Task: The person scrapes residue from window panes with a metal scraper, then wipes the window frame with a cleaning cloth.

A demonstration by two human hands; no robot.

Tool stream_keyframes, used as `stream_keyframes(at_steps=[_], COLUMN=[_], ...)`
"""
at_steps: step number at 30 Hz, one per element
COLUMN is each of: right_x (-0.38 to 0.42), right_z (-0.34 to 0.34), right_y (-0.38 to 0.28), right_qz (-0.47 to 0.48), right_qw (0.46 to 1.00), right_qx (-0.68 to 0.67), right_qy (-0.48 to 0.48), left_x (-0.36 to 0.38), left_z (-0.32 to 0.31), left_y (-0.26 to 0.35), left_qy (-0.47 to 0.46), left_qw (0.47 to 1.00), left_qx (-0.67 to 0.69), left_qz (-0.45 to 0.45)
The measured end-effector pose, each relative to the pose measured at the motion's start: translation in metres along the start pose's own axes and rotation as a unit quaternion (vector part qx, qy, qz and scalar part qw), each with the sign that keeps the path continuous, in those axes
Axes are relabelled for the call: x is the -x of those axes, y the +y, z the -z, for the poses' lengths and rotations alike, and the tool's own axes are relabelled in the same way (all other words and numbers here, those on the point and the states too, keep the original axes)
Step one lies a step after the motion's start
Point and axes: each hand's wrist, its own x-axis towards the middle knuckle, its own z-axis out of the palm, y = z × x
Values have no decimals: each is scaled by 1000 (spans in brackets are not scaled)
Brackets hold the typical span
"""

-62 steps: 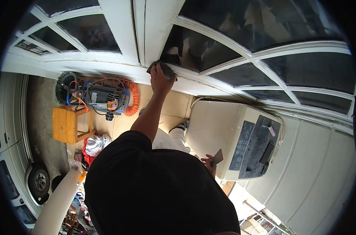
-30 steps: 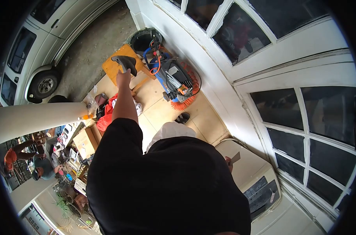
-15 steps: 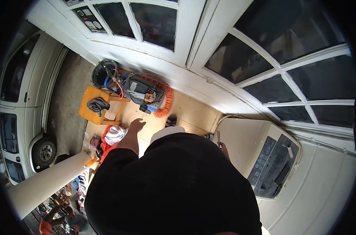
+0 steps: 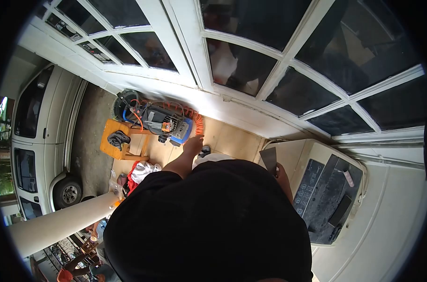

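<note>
My right hand point(image 4: 281, 174) is closed on a flat, grey, blade-like piece point(image 4: 269, 159) that points up beside the washing machine point(image 4: 295, 152). Ahead of my body, my left hand point(image 4: 194, 142) reaches forward, close to the blue base of a machine point(image 4: 181, 136) with a coiled orange hose point(image 4: 199, 126). Its fingers are small and partly hidden, so their pose is unclear. A small orange item point(image 4: 166, 127) lies on top of that machine.
An orange wooden stool point(image 4: 111, 149) holds a dark cloth point(image 4: 118, 138). Behind it stands a black bucket point(image 4: 121, 109). Red and white cloths point(image 4: 142, 172) lie near a white column point(image 4: 68, 225). A parked vehicle point(image 4: 32, 136) is at left; people point(image 4: 65, 274) are lower left.
My left hand has moved right and forward, closer to the hose. The grey piece in my right hand now shows its broad face. The view has shifted.
</note>
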Motion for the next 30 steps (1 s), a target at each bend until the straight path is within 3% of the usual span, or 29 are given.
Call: stream_keyframes(at_steps=[3, 4, 6, 10, 14, 15, 16, 18, 19, 21, 23, 25, 26, 27, 29, 30], right_x=[6, 6, 12, 8, 1, 1, -1, -3, -4, -3, -10, -17, -19, -20, -23, -25], right_z=[32, 42, 60, 75, 83, 84, 85, 86, 85, 86, 82, 83, 86, 89, 92, 93], right_y=[-7, -9, -21, -14, -27, -28, -29, -32, -37, -59, -68, -89, -101, -119, -146, -160], right_qz=[-9, -15, -12, -17, 16, 10, 12, 6, -2, -35, -25, 18, 61, 92, 156, 183], right_qw=[1000, 1000, 999, 997, 997, 984, 958, 938, 927, 938, 932, 928, 927, 924, 915, 914], right_qx=[-16, -20, -32, -74, -67, -174, -283, -335, -366, -328, -338, -349, -344, -347, -349, -338], right_qy=[0, -4, -10, -25, 19, 32, 51, 86, 86, 104, 126, 133, 134, 127, 128, 130], left_x=[2, -1, -11, 3, -18, -25, -33, -61, -78, -77, -67, -54, -49, -43, -28, -20], left_z=[5, 6, 11, 55, 56, 59, 57, 48, 40, 75, 109, 145, 157, 177, 220, 240], left_y=[30, 35, 39, 85, 103, 111, 118, 129, 130, 185, 241, 286, 300, 313, 340, 351], left_qy=[-126, -118, -139, -105, -169, -210, -182, -164, -134, -158, -143, -132, -54, -61, 85, 168], left_qw=[988, 989, 990, 993, 981, 973, 978, 976, 969, 959, 931, 892, 832, 829, 681, 643], left_qx=[-38, -38, 18, -52, -83, -82, -99, -123, -125, -102, -152, -92, -22, -32, 38, 57], left_qz=[-78, -75, 33, 26, 52, 60, 15, -76, -164, -211, -300, -422, -551, -555, -727, -745])
